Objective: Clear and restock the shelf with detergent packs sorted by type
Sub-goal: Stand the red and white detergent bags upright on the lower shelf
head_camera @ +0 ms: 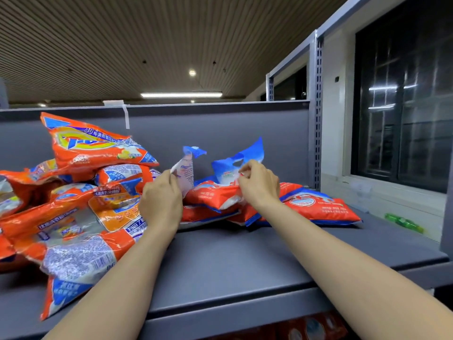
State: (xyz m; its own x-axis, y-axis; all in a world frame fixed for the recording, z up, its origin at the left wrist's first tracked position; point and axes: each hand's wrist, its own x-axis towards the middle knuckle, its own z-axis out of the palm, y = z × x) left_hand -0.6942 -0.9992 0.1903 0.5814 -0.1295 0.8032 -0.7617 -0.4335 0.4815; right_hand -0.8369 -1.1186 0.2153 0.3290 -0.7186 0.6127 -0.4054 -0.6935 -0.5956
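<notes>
Head view, largest first: grey shelf [245, 261] w/ a grey back panel [220, 133] and a slotted upright post [318, 114] at its right rear corner. Dark window [402, 106] past the shelf's right edge.

Orange pack pile [73, 212] fills the left part of the shelf, heaped from back panel to front edge. Packs lie at mixed angles; top one [95, 146] runs w/ its long axis roughly left-right, tilted down toward the right. A front pack [63, 288] hangs over the front edge, long axis pointing front-to-back.

Red-and-blue packs [321, 209] lie flat nr the right rear of the shelf, overlapping each other, long axes approx left-right along the back panel. They sit just beside the orange pile, so the two types nearly meet at mid-shelf.

Held pack [218, 192] is on top of that red-and-blue stack, mid-shelf toward the back, its blue top end [250, 150] pointing up at the back panel. Left hand [160, 202] pinches its left top flap [186, 168]; right hand [258, 185] pinches the pack's right upper part, fingers curled on the film.

Green item [404, 222] lies beyond the right edge, too blurred to ID.
</notes>
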